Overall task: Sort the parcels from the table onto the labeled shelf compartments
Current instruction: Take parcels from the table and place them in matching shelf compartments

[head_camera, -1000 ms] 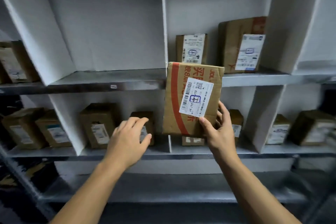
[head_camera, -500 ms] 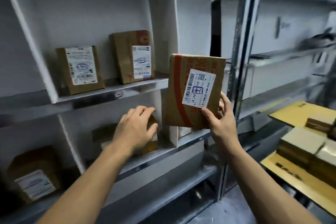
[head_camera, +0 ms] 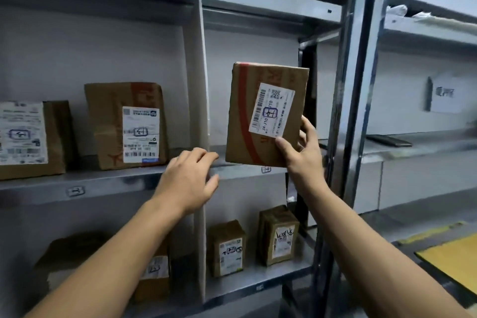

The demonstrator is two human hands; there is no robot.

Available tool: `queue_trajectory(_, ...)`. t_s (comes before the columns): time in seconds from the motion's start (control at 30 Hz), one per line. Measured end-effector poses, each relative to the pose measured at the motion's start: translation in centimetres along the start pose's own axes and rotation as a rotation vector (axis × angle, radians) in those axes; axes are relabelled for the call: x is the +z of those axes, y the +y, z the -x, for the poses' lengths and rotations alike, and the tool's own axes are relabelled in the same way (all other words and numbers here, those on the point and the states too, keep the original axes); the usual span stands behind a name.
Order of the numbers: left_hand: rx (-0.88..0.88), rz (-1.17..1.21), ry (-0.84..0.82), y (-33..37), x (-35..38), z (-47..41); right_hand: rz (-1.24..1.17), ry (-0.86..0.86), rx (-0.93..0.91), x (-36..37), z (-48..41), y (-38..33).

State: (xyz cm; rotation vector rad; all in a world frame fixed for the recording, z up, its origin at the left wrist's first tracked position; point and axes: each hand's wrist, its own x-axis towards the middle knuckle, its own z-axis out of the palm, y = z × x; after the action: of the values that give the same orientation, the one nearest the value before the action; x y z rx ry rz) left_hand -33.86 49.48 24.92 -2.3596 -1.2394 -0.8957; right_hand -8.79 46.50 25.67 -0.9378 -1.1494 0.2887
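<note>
My right hand (head_camera: 303,156) grips the lower right corner of a flat brown cardboard parcel (head_camera: 247,121) with a red stripe and a white label. I hold it upright in front of the right-hand compartment of the middle shelf (head_camera: 111,181). A small label sticker (head_camera: 265,169) on the shelf edge sits just below the parcel. My left hand (head_camera: 188,181) hovers in front of the shelf edge with loosely bent fingers, holding nothing, just left of the parcel's bottom corner.
Two labelled parcels (head_camera: 126,125) (head_camera: 28,138) stand in the compartment to the left, behind a white divider (head_camera: 200,80). Small parcels (head_camera: 228,249) (head_camera: 280,235) stand on the lower shelf. A metal upright (head_camera: 353,85) rises on the right, with a yellow table corner (head_camera: 454,261) beyond it.
The view has swung right along the shelving. The parcel in my right hand has moved up in front of the middle shelf's right compartment, and my left hand has risen to the shelf edge.
</note>
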Motion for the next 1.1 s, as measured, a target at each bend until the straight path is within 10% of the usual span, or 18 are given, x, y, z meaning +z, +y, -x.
queue_trajectory(0.63, -0.147, -0.199, -0.070, 2.5, 4.2, -3.8, 0.153, -0.335, 0.023, 5.8, -11.6, 9.0)
queue_trajectory(1.1, -0.132, -0.109, -0.024, 3.2, 2.8, -3.0, 0.241, -0.276, 0.062, 5.1, -10.5, 7.8)
